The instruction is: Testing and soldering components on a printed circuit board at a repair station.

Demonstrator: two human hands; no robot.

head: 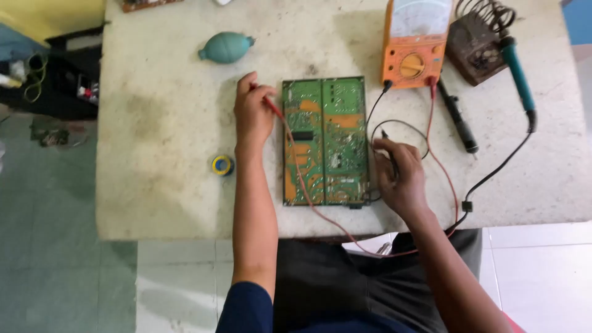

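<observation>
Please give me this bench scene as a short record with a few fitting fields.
Surface: worn pale table
Centre: green circuit board, lying flat
Left hand: holds red probe at the board's left edge
Right hand: holds black probe beside the board's right edge
Meter: orange multimeter, behind the board
Also there: teal blower bulb; soldering iron in its stand; solder spool

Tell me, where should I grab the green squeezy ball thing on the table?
Grip the air blower around its fat round belly, coming from above. It lies on its side, with the nozzle pointing right, and the table around it is bare.
</observation>
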